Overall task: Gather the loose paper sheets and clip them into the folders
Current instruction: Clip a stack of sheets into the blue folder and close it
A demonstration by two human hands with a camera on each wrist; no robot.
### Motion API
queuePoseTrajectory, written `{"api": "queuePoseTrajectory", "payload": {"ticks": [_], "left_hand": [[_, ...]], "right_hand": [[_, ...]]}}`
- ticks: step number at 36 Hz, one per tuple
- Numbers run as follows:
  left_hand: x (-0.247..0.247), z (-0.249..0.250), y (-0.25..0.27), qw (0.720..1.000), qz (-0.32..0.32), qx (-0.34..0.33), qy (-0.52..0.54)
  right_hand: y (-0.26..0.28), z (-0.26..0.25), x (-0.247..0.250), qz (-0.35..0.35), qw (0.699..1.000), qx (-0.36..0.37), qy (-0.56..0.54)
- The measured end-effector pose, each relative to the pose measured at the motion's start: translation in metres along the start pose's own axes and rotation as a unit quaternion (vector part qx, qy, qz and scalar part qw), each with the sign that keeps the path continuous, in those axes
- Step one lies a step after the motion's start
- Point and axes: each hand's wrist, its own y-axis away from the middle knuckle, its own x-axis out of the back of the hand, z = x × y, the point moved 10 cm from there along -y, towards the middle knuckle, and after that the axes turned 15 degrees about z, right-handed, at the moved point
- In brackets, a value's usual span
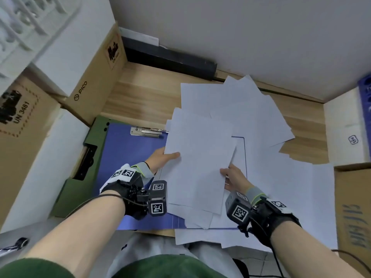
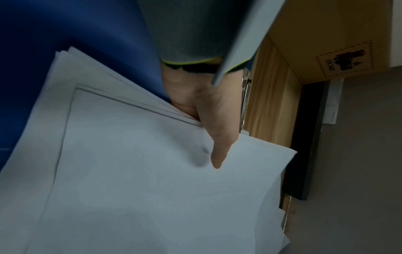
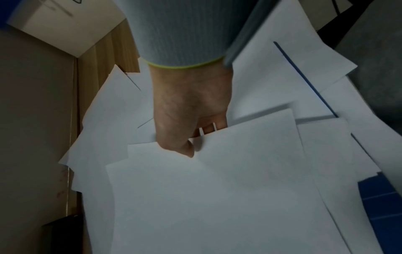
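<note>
My left hand pinches the left edge of a thin, uneven stack of white sheets, thumb flat on top; my right hand pinches its right edge likewise. The stack sits raised over a smooth blue folder with a metal spring clip. More loose sheets fan across the wood-grain desk, beside cardboard boxes.
</note>
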Motion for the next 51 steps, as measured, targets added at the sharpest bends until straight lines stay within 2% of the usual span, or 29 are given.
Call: {"api": "queuePoseTrajectory", "payload": {"ticks": [6,8,11,13,18,22,29,40,47,49,51], "left_hand": [[-0.002,-0.008,-0.004,0.998,-0.029,0.053,-0.013],[-0.002,-0.008,-0.01,0.998,-0.014,0.06,-0.009],[0.001,0.0,-0.02,0.998,0.046,0.037,-0.028],[-0.012,0.012,-0.024,0.998,0.06,0.021,-0.027],[-0.054,0.04,-0.027,0.997,0.043,-0.02,-0.06],[-0.056,0.05,-0.034,0.994,0.07,-0.04,-0.076],[-0.058,0.059,-0.051,0.982,0.157,-0.031,-0.102],[-0.068,0.056,-0.078,0.974,0.204,0.007,-0.099],[-0.072,0.051,-0.085,0.974,0.208,0.014,-0.085],[-0.072,0.051,-0.085,0.976,0.201,0.008,-0.084],[-0.07,0.048,-0.086,0.978,0.194,0.013,-0.081]], "right_hand": [[0.006,-0.003,-0.014,-0.046,0.999,0.008,0.023],[0.006,-0.007,-0.009,-0.051,0.998,0.019,0.01],[0.001,-0.011,0.005,-0.04,0.999,0.017,-0.01],[-0.005,-0.015,0.02,-0.025,0.999,0.009,-0.022],[-0.032,-0.018,0.055,0.013,0.999,-0.004,-0.043],[-0.054,-0.018,0.08,0.066,0.994,-0.027,-0.083],[-0.1,-0.024,0.13,0.124,0.982,-0.035,-0.134],[-0.154,-0.073,0.199,0.305,0.945,0.026,-0.112],[-0.173,-0.098,0.21,0.356,0.925,0.049,-0.125],[-0.177,-0.097,0.208,0.342,0.927,0.039,-0.149],[-0.182,-0.095,0.196,0.295,0.946,0.021,-0.134]]}}
